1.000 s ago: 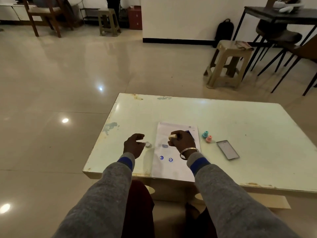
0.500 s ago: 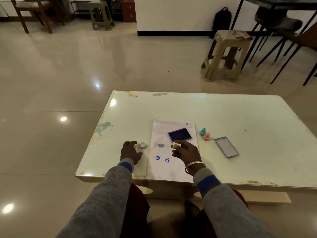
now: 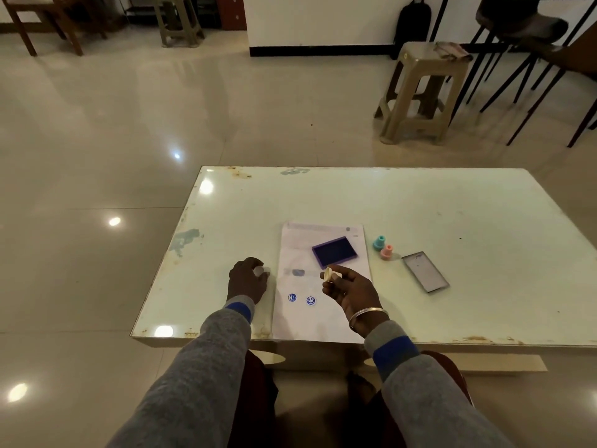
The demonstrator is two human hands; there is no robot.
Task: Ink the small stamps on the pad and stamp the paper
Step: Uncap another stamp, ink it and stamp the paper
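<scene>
A white paper lies near the front edge of the pale table, with a purple ink pad on its upper part. Two round blue stamp prints sit low on the sheet. My right hand hovers over the paper just below the pad, fingers closed on a small cream stamp with its face tilted up. My left hand rests on the table left of the paper, fingers curled around a small whitish stamp. A teal stamp and a pink stamp stand right of the paper.
A phone lies face up right of the pink stamp. Beyond the table stand a plastic stool with a cloth on top, black chair legs at the far right, and a backpack against the wall.
My right hand has drawn back from the ink pad toward me with the cream stamp, uncovering the pad. My view has tilted down. The left hand stays on its stamp.
</scene>
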